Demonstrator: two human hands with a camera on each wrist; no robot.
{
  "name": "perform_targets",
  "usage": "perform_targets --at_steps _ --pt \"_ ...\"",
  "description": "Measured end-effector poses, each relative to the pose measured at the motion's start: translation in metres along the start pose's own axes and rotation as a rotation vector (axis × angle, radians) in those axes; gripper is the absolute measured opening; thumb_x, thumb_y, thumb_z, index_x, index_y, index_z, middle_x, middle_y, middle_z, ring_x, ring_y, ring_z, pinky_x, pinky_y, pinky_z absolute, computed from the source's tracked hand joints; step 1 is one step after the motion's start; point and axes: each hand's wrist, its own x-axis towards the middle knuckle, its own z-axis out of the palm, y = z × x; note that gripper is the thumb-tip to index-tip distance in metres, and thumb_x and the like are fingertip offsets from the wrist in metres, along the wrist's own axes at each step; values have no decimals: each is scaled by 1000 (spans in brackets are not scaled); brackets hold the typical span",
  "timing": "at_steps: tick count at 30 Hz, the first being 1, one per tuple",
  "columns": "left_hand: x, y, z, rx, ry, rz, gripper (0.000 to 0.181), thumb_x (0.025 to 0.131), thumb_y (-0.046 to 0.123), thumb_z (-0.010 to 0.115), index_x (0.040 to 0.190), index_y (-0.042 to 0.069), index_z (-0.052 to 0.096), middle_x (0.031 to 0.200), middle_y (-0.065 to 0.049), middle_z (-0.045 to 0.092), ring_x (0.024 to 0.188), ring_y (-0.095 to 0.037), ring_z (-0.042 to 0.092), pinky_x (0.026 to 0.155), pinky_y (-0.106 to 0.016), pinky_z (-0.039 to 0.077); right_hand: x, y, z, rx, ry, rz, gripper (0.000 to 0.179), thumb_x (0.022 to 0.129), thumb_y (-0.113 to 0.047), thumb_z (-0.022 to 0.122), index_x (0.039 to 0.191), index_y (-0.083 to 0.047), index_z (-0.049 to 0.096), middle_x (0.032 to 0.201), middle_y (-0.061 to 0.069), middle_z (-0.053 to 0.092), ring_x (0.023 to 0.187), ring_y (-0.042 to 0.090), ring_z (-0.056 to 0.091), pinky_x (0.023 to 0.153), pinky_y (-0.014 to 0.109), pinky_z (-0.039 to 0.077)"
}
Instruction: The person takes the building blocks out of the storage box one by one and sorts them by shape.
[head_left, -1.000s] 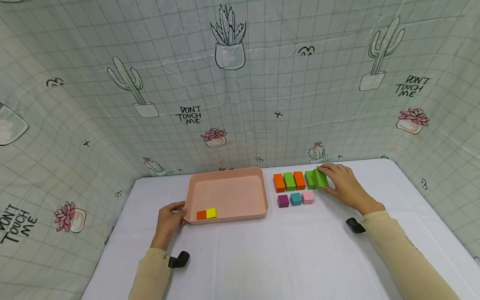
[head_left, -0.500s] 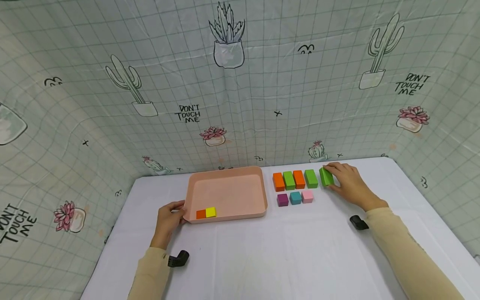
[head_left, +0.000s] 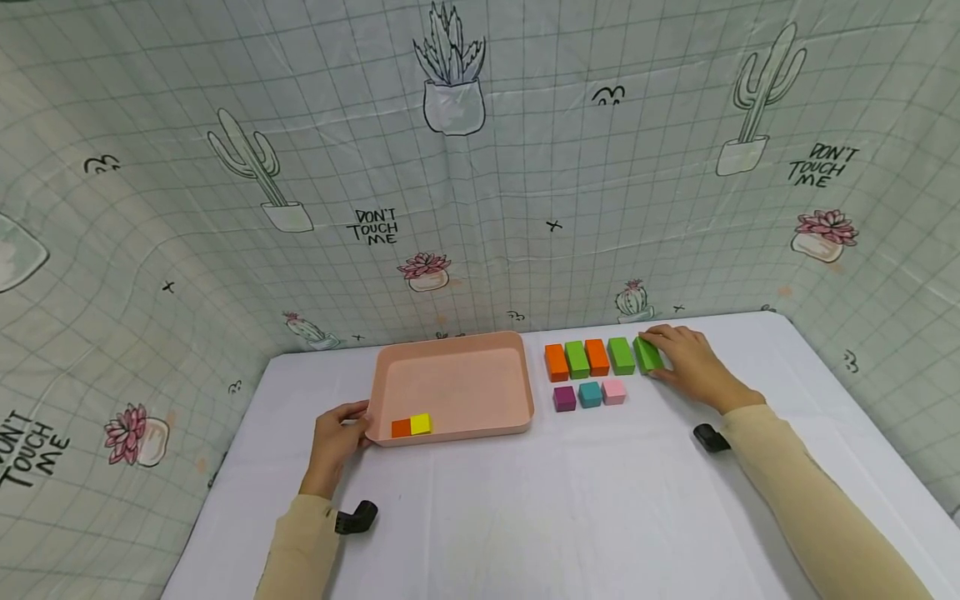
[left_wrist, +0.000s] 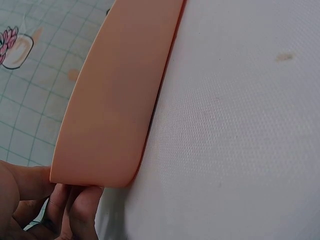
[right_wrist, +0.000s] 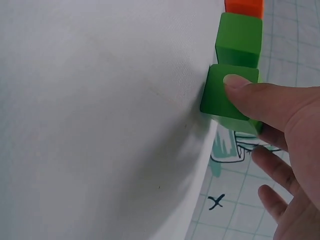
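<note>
My right hand [head_left: 693, 367] pinches a green block [head_left: 648, 355] at the right end of a row of blocks. In the right wrist view the thumb lies on the end of this green block [right_wrist: 222, 92], which leans slightly beside another green block [right_wrist: 239, 37]. That neighbour [head_left: 621, 356] stands in the row with orange and green blocks. My left hand [head_left: 335, 442] grips the near left corner of a pink tray [head_left: 457, 437]. Close up, the left wrist view has curled fingers [left_wrist: 85, 210] against the tray wall [left_wrist: 105, 110]. An orange cube [head_left: 401, 428] and a yellow cube [head_left: 421, 424] sit inside the tray.
In front of the row stand a purple cube [head_left: 565, 398], a teal cube [head_left: 590, 394] and a pink cube [head_left: 613, 392]. A patterned cloth [head_left: 480, 192] rises behind the white table [head_left: 510, 517].
The green block in my right hand was over its green neighbour, swung away to the right, then came back left beside it and lower. My left hand stays at the tray.
</note>
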Motion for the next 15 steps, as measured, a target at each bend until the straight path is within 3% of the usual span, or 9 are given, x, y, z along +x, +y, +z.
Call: perform_targets --at_steps 15 --pt "0 -1 1 17 0 0 35 104 0 61 137 -11 63 124 -27 58 76 -12 59 61 -16 53 3 -3 -4 53 -59 10 59 93 -8 81 145 7 58 148 29 54 133 53 47 110 71 35"
